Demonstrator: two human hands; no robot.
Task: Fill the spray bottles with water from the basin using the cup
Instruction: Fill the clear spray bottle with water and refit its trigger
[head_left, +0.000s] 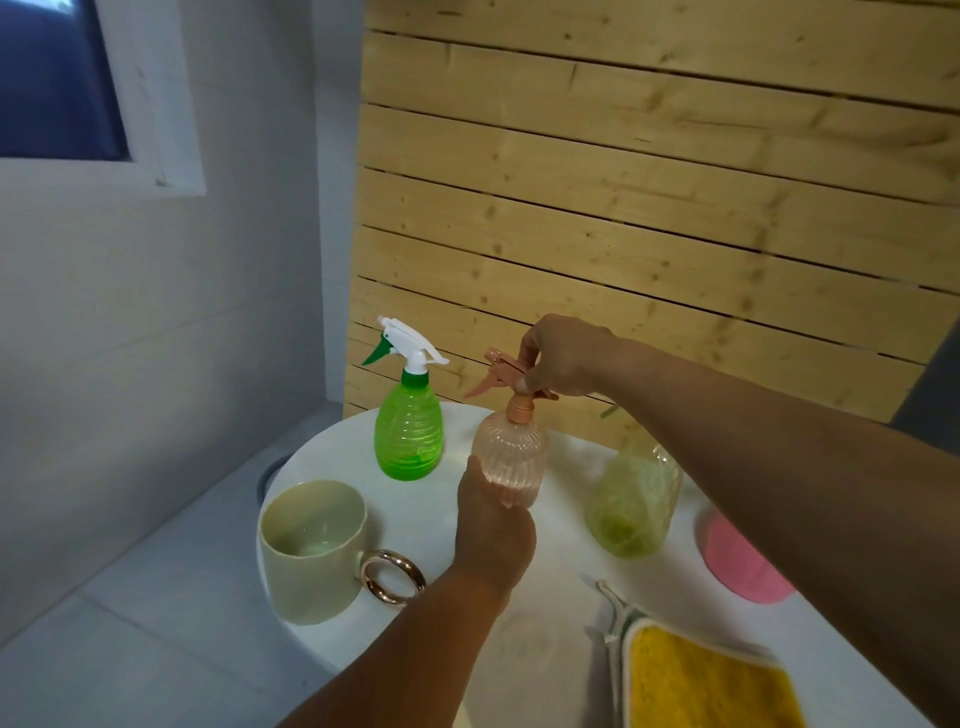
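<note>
A pink ribbed spray bottle (514, 457) stands on the round white table (561, 582). My left hand (491, 525) grips its lower body. My right hand (558, 358) pinches its pink spray head (501, 371) at the top. Behind and to the left stands a green spray bottle (409, 434) with a white and green trigger. A pale green cup (309, 548) with a rose-gold ring handle sits at the table's left edge. A yellow-green ribbed bottle (631, 499) is partly hidden behind my right forearm. No basin is in view.
A pink round object (737, 566) lies on the table under my right forearm. A yellow cloth with white trim (701, 680) lies at the front right. A wooden slat wall (649, 208) rises behind the table; grey tiled floor and wall lie to the left.
</note>
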